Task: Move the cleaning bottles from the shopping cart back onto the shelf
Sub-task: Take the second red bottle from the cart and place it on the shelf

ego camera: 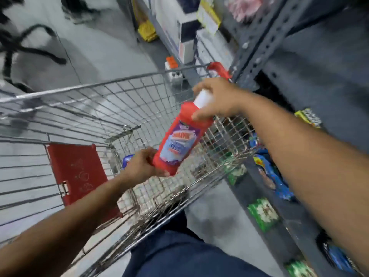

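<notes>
My left hand [144, 165]: low, palm up, fingers curled and closed in a grip.
My right hand [216, 98]: higher, fingers bent down, clamped.
My arms: both bare, reaching forward, right stretched farther.

green packets [263, 213], yellow pack [147, 32], grey floor [103, 47]

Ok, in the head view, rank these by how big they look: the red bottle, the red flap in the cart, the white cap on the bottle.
1. Red flap, though it sits nearer the camera, so the lead over the bottle is unsure.
2. Red bottle, held by both hands.
3. White cap, clearly smallest, partly covered by the right hand.
</notes>
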The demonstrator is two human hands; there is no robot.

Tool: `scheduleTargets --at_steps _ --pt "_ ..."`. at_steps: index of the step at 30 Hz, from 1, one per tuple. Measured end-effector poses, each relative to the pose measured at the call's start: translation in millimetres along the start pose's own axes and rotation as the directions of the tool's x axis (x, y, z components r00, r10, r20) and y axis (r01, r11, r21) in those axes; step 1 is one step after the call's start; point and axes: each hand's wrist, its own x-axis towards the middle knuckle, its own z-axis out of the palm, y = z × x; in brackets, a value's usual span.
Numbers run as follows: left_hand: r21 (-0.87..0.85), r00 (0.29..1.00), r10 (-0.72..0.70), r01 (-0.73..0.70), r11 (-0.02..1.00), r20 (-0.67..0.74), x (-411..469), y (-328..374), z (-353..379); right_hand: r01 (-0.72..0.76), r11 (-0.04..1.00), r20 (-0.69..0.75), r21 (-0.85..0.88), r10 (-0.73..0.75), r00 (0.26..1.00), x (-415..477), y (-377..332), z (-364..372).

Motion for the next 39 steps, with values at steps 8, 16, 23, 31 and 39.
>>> scheduleTargets --at_steps 8,16,23,31,39 --pt "-0.155 0.879 0.476 -0.468 0.87 0.021 -91 155 19 0.523 0.616 -0.573 0.589 -0.139 0.808 -157 -39 -51" --pt "-0.161 0.723 0.65 -0.63 0.76 0.236 -139 226 125 0.574 0.725 -0.797 0.381 -0.058 0.601 -310 -11 -82" --pt "-0.079 0.594 0.674 -0.722 0.688 0.44 -170 235 247 0.495 0.801 -0.876 0.337 0.074 0.477 -438 56 -62" --pt "0.287 0.438 0.641 -0.899 0.331 0.63 -217 242 445 0.245 0.922 -0.95 0.299 0.264 0.168 -571 169 -31" --pt "0.375 0.462 0.639 -0.884 0.279 0.615 -243 258 566 0.165 0.919 -0.933 0.359 0.351 0.072 -643 245 -47"
